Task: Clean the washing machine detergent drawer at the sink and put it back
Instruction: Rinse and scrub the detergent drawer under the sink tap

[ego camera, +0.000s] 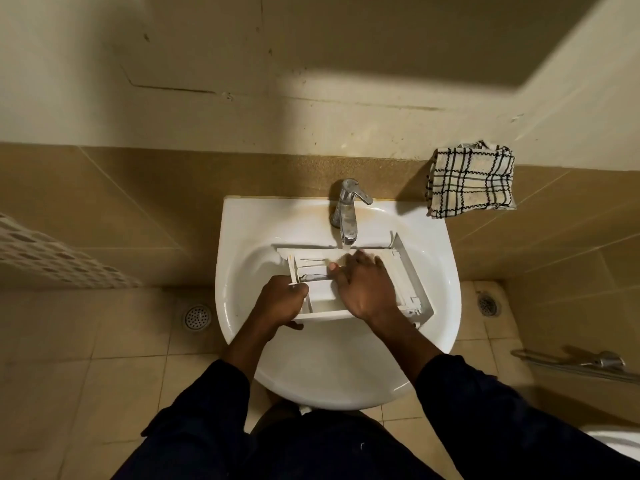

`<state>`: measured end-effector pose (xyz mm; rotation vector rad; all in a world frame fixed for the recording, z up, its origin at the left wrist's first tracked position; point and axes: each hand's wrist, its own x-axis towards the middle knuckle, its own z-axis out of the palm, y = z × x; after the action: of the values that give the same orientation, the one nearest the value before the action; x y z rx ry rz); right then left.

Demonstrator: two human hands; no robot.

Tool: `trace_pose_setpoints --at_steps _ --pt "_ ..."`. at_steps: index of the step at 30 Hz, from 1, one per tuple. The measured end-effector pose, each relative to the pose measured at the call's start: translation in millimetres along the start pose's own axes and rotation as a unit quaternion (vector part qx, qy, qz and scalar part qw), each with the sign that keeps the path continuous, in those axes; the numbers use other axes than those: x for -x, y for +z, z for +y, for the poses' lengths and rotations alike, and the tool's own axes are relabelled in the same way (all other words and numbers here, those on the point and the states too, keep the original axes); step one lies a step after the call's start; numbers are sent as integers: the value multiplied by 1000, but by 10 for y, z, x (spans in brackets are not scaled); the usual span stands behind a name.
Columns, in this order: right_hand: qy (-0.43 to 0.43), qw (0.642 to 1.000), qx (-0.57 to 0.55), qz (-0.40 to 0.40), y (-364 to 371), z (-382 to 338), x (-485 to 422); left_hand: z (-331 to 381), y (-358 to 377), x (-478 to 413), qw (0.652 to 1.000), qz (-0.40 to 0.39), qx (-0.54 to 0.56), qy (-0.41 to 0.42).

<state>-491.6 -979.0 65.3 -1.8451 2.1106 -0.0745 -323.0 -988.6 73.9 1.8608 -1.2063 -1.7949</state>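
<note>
Plainly the fingers (300,289) of the left hand (282,301) are curled tight round the near-left wall of the white plastic detergent drawer (320,295). The right hand (363,289) lies flat on top of it, its fingers (362,260) straight and a little spread, pressing down into the far compartments. The drawer sits inside the bowl of the white ceramic pedestal sink (242,220) at the middle of the frame. It rests slightly askew, with its far end just below the spout of the chrome single-lever tap (348,211). Whether water is running I cannot tell for sure.

By its look the drawer is light and stiff — thin moulded walls and dividers that would likely flex or crack if squeezed hard or levered. Wet, and probably filmed with detergent, it should be slippery, so a loose one-handed lift seems risky. The safest holds appear to be the outer side walls, as the left hand has it, or the broad panel along its right side. The slim inner partitions and the small clips toward the lower right of the bowl look like poor places to grip.

Further out, a black-and-white checked cloth (471,180) hangs over the tiled ledge at the upper right — handy for drying, I would judge. A white perforated plastic basket (52,258) shows at the left edge, and a round metal floor drain (196,317) lies just left of the sink.
</note>
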Motion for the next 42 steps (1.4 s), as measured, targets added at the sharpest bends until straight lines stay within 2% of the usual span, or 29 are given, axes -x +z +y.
trace_pose_setpoints --at_steps 2,4,7,10,15,19,23,27,30,32,36,39,42 --pt "-72 996 -34 43 -28 -111 26 -2 7 16 1000 7 -2 7" --pt "-104 994 -12 37 -49 -71 -11 -1 -16 36 1000 14 -7 20" --pt "-67 996 53 -13 -131 198 -106 -14 -82 68 999 23 -15 33" --pt "-62 996 54 -15 -196 354 -131 -29 -105 82 999 28 -17 42" --pt "-73 995 -24 56 -164 208 31 85 -73 21 999 -18 15 -30" --pt "-115 989 -89 31 -189 102 127 267 -78 -110 997 -58 0 -47" --pt "-76 991 -108 -31 -297 95 32 411 -111 -283 993 -101 -8 -56" --pt "-3 995 30 -99 -318 264 -175 495 -134 -384 992 -114 -15 -49" --pt "59 990 102 -83 -361 377 -228 484 -134 -420 992 -117 -19 -39" --pt "55 991 97 -76 -362 252 -219 472 -117 -412 993 -113 -18 -33" --pt "-32 996 17 -81 -281 -218 -181 450 -128 -367 995 -89 -28 -22" --pt "-2 995 -15 -102 -262 -89 -220 400 -214 -357 997 -77 -26 -17" --pt "60 989 69 -112 -261 206 -273 308 -246 -352 997 -71 -16 -9"
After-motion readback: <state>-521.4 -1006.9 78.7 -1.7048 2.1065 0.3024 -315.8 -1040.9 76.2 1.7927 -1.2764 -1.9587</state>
